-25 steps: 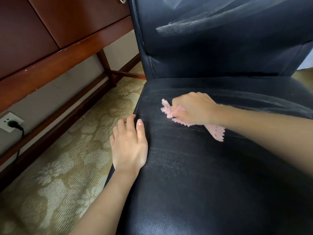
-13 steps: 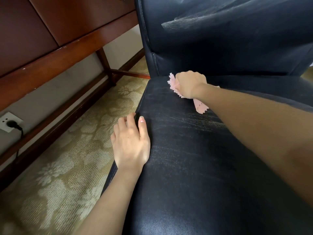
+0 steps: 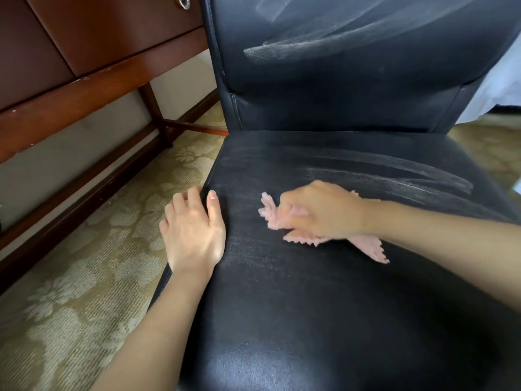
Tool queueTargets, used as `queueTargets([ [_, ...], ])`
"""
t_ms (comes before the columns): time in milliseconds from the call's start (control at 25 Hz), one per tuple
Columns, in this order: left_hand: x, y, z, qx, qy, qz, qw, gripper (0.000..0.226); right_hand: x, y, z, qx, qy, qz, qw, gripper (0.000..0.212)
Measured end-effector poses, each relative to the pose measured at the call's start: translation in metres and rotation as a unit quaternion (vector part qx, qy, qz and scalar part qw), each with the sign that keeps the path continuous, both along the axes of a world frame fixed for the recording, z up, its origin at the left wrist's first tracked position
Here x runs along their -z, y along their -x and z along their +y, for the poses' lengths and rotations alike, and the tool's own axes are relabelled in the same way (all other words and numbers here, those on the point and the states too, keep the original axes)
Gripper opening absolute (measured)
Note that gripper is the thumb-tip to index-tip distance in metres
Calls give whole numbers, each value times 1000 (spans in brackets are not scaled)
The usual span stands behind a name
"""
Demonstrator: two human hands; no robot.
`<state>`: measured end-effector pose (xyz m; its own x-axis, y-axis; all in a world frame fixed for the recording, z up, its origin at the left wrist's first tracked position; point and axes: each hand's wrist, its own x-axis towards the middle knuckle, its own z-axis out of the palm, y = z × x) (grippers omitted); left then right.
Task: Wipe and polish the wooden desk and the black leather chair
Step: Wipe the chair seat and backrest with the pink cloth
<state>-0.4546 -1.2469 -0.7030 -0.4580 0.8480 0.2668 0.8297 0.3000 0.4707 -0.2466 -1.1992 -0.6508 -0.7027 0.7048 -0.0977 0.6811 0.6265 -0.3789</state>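
Fingers (image 3: pixel 291 214): right hand (image 3: pixel 324 210) is bunching the pink cloth (image 3: pixel 366 246), curling round its middle.
Left hand (image 3: pixel 194 235): is resting relaxed along the seat's left edge, steadying.
Chair seat (image 3: pixel 310 320): is lying under both hands, streaked grey rearward.
Cloth feel: soft, limp, light; a bunched grip probably suits.

Cloth (image 3: pixel 366 244) lies on chair (image 3: pixel 310 306); desk (image 3: pixel 84 80) stands left.

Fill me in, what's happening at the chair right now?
A person is wiping the black chair's seat. The right hand grips a pink cloth against the leather, while the left hand rests on the seat's left edge. Pale streaks show on the rear of the seat and on the backrest.
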Motion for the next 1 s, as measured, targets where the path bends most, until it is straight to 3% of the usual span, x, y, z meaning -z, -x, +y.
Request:
queueTargets([
  [200,-1,-1,-3,15,-8,-10,1000,52,5,-22,-56,-22,-14,-2,1000,11],
  [360,-2,-2,-3,22,-23,-11,999,51,-4,-19,-37,-16,-40,-28,999,12],
  [560,-1,-1,-1,31,-41,17,999,73,5,-2,51,104,-111,-48,987,23],
  [760,1,0,-3,22,-42,12,999,74,15,9,110,202,-154,-57,966,14],
  [1000,1,-2,0,10,-34,14,999,71,25,16,135,266,-187,-55,944,32],
])
